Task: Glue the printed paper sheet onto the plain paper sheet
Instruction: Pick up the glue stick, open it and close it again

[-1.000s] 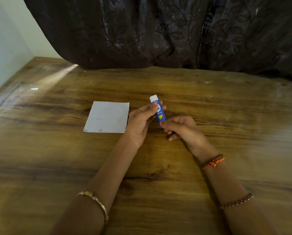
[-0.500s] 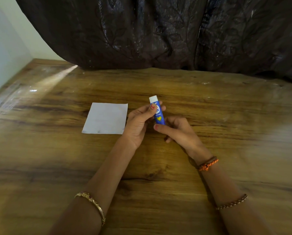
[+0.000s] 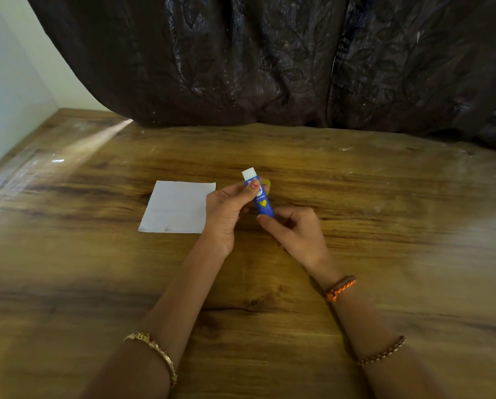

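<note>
Wooden tabletop fills most of my view, with a dark curtain hanging behind it. On it lies one white paper sheet, flat, just beside the left hand; I cannot tell whether it is the plain or the printed one, and I see no second sheet. I judge I am at the glue-readying step: both forearms reach in and meet over the middle of the tabletop. My left hand is closed around the upper body of the blue glue stick, thumb across it below the white end, while my right hand pinches its lower end. Next, I expect, the stick must be opened and carried left to the sheet.
</note>
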